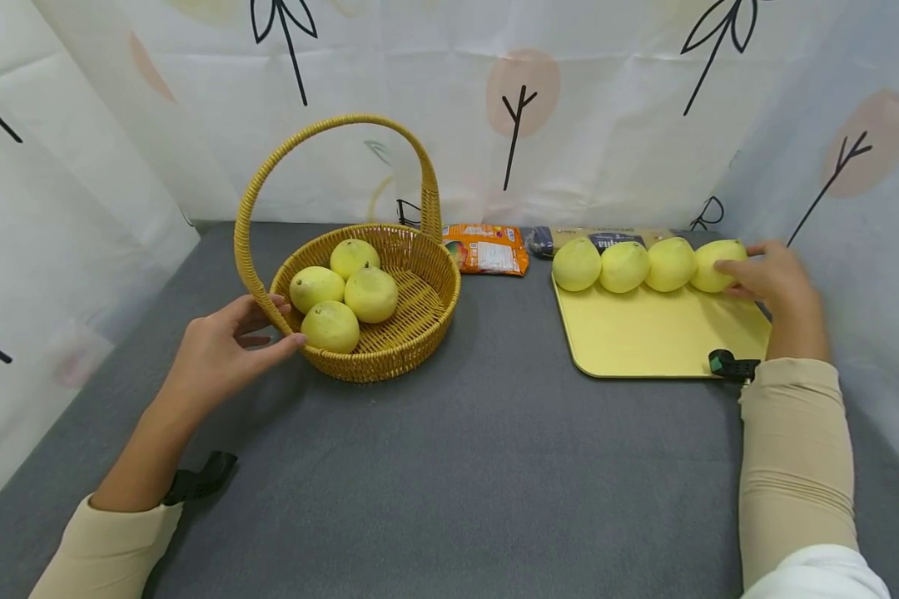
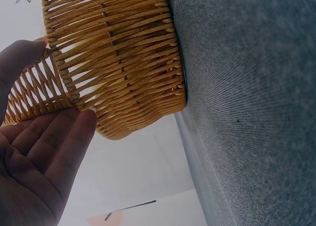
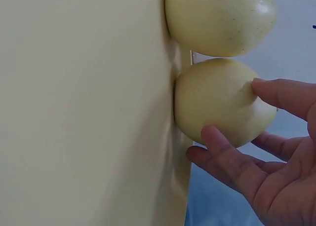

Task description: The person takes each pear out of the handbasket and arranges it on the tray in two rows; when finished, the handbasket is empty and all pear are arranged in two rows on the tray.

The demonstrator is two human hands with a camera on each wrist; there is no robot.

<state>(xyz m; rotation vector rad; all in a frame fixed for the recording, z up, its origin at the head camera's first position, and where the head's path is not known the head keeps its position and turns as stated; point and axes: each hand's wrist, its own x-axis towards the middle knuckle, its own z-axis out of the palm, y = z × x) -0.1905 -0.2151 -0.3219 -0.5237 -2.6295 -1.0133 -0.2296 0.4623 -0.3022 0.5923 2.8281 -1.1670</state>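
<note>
A yellow woven basket [image 1: 415, 356] with a tall arched handle [image 1: 243, 220] stands at the left, several round pale-yellow fruits [image 1: 331, 326] inside it. At the foot of the handle, my left hand [image 1: 221, 348] grips the basket between thumb and fingers; its woven side [image 2: 118, 63] fills much of the left wrist view. On the right lies a flat yellow tray [image 1: 659, 341], with several like fruits in a row along its back edge. My right hand [image 1: 782, 279] holds the rightmost pale-yellow fruit [image 3: 222, 100], thumb and fingers spread around it. That fruit still rests on the tray.
An orange snack packet [image 1: 487, 249] lies behind and right of the basket. Another long packet [image 1: 543, 241] is partly hidden behind the row of fruits. Patterned white cloth [image 1: 449, 108] walls in the back and sides of the grey table [image 1: 449, 482].
</note>
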